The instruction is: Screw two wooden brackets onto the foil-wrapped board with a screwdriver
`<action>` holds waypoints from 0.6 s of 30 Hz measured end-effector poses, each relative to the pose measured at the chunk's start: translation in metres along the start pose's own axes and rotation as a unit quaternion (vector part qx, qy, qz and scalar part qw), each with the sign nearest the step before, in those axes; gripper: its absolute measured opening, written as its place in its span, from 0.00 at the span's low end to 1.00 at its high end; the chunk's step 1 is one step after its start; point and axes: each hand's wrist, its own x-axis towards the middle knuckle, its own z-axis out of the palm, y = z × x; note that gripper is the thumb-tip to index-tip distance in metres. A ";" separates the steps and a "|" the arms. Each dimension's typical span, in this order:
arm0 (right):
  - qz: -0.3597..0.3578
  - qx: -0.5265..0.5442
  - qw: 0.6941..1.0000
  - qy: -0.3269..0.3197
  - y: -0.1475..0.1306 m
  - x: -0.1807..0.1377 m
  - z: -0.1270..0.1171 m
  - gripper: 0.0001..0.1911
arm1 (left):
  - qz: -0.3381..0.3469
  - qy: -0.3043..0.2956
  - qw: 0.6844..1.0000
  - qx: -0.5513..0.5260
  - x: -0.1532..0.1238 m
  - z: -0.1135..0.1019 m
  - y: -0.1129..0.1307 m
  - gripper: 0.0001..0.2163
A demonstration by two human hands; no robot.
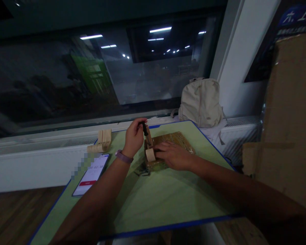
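My left hand is closed around the dark handle of a small tool, held upright over a small wooden block piece. My right hand lies on a brown wooden board, fingers pressed against the side of the block piece. A few small dark metal parts lie on the green mat just in front of the board. A purple band sits on my left wrist.
A phone with a lit screen lies at the mat's left edge. Wooden pieces rest on the sill at the back left. A beige backpack leans by the window, and cardboard stands at right.
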 end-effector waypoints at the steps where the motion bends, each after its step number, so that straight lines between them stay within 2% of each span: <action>1: 0.001 0.001 1.000 -0.001 0.000 0.000 0.000 0.20 | -0.004 -0.002 1.000 -0.004 0.000 0.000 0.001 0.10; 8: -0.003 0.010 1.000 0.006 0.001 0.001 0.000 0.19 | 0.022 0.032 0.996 0.076 0.000 -0.001 0.004 0.08; 11: -0.005 0.012 1.000 0.007 0.000 0.002 0.000 0.19 | 0.020 0.027 0.998 0.048 0.000 0.000 0.003 0.13; 14: -0.004 0.011 1.000 -0.001 0.000 0.002 -0.002 0.18 | 0.018 0.011 0.999 0.038 -0.001 0.000 0.005 0.10; 18: -0.005 0.009 1.000 0.005 0.000 0.001 -0.002 0.18 | 0.024 0.016 0.996 0.086 -0.001 0.000 0.010 0.09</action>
